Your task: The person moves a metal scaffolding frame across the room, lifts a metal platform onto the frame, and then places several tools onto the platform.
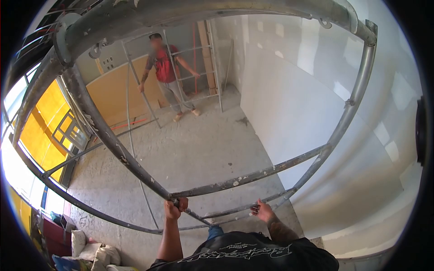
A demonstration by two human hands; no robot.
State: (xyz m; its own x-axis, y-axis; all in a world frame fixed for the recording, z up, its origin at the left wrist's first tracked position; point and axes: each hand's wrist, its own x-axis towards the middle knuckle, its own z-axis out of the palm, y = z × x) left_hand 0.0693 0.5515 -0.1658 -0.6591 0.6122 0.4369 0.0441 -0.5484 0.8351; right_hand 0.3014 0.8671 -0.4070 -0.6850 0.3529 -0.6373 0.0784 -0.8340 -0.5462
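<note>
A metal scaffold frame (239, 180) of paint-spattered grey tubes surrounds my view, with curved-looking uprights and cross rungs. My left hand (175, 207) is wrapped round one of its tubes, close to where a rung joins. Farther right, my right hand (263, 210) is loosely curled at a lower rung (233, 211). Its fingers lie against the tube, and part of the grip is hidden. My black shirt (239, 253) shows below both hands.
Across the room, a person in a red top (166, 67) holds another scaffold frame (194, 77). A patched plasterboard wall (316, 108) runs along the right. Bags (92, 250) lie at lower left on the concrete floor (194, 149). Yellow panels (47, 131) stand left.
</note>
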